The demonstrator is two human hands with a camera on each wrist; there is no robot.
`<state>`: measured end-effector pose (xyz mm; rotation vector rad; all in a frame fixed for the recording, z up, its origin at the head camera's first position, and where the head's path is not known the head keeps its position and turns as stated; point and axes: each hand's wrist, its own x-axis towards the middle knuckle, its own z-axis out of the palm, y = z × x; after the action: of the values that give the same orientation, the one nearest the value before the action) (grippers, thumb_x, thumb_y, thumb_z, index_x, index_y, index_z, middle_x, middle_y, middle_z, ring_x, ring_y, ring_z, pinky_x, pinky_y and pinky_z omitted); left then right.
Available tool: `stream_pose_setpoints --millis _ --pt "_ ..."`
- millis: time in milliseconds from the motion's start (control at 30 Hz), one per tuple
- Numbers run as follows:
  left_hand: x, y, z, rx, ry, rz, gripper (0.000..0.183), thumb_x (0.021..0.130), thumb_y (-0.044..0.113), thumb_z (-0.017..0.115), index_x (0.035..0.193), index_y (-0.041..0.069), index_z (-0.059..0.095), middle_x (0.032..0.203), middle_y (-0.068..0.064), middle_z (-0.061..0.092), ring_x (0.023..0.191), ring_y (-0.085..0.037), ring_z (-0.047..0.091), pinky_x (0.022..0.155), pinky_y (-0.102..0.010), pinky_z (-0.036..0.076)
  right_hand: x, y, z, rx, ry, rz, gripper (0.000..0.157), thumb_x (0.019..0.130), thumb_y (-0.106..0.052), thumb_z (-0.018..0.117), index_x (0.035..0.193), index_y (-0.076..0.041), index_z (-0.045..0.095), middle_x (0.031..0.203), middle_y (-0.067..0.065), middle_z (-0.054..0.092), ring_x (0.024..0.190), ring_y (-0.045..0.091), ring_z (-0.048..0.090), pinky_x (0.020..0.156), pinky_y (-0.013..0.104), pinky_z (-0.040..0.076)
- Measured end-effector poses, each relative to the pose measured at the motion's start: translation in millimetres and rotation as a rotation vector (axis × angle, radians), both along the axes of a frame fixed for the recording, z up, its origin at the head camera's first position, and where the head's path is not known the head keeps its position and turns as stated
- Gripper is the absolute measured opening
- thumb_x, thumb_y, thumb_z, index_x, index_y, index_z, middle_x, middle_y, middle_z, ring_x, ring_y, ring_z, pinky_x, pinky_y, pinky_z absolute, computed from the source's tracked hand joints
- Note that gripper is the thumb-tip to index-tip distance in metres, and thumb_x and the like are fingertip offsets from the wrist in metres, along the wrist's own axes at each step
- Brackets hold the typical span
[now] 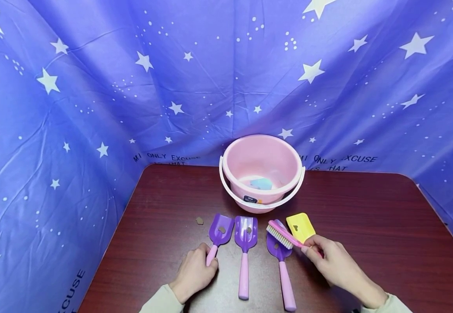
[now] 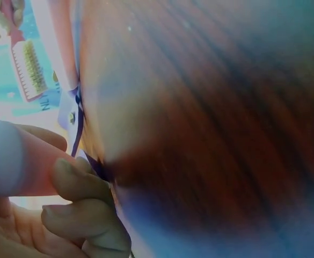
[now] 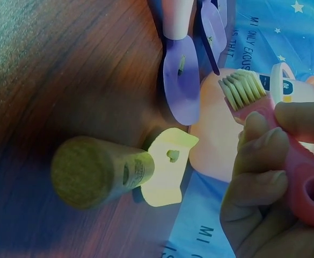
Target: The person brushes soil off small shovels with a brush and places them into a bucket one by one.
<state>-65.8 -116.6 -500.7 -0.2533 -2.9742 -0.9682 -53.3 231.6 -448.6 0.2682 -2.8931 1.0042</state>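
Observation:
My left hand (image 1: 196,270) grips the pink handle of the leftmost purple toy shovel (image 1: 216,237), whose blade carries a small brown piece. In my right hand (image 1: 335,264) is a pink brush (image 1: 285,233) with pale bristles, held above the blade of the rightmost purple shovel (image 1: 286,284). Between these lies a third purple shovel (image 1: 243,276) with a brown piece on it. Beside the right hand, a yellow shovel (image 1: 303,226) also bears a brown piece; its thick handle (image 3: 100,169) shows in the right wrist view but is hidden by the hand in the head view.
Behind the shovels stands a pink bucket (image 1: 259,150) with a white handle and something light blue inside. One loose brown piece (image 1: 199,221) lies on the dark wooden table (image 1: 163,195). A blue star-patterned curtain (image 1: 210,87) hangs around the table.

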Motion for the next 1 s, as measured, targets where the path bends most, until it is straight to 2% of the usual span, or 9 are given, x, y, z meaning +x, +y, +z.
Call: stream_pose_setpoints --millis 400,633,800,1000 --pt "2.1 -3.6 10.5 0.028 -0.006 0.008 0.012 0.072 0.016 0.065 0.081 0.013 0.057 0.06 0.008 0.049 0.052 -0.008 0.046 0.049 -0.027 0.037 -2.9 -6.2 -0.3 -0.03 0.009 0.014 0.007 0.089 -0.02 0.066 0.083 -0.019 0.064 0.057 -0.017 0.038 0.047 -0.001 0.034 0.043 0.02 0.03" --pt "1.7 -7.8 19.2 0.031 -0.019 0.022 0.013 0.073 0.017 0.065 0.083 0.012 0.058 0.061 0.006 0.05 0.052 -0.009 0.046 0.048 -0.027 0.037 -7.0 -11.8 0.1 -0.026 0.06 0.033 0.01 0.087 -0.017 0.068 0.08 -0.022 0.062 0.057 -0.018 0.037 0.047 0.0 0.034 0.044 0.02 0.03" --pt "3.1 -11.3 21.3 0.029 -0.01 0.023 0.014 0.072 0.016 0.065 0.084 0.013 0.058 0.06 0.007 0.05 0.051 -0.008 0.045 0.047 -0.027 0.037 -9.2 -16.8 -1.3 -0.037 0.093 0.06 0.016 0.086 -0.012 0.069 0.079 -0.024 0.061 0.057 -0.02 0.035 0.047 -0.003 0.031 0.043 0.02 0.029" --pt "5.7 -14.4 22.2 0.026 -0.014 0.04 0.013 0.072 0.017 0.065 0.083 0.016 0.058 0.059 0.01 0.048 0.051 -0.007 0.045 0.048 -0.026 0.036 -11.2 -23.6 -3.6 -0.059 0.07 0.085 0.014 0.087 -0.012 0.068 0.081 -0.024 0.061 0.056 -0.02 0.036 0.046 -0.003 0.033 0.043 0.019 0.03"
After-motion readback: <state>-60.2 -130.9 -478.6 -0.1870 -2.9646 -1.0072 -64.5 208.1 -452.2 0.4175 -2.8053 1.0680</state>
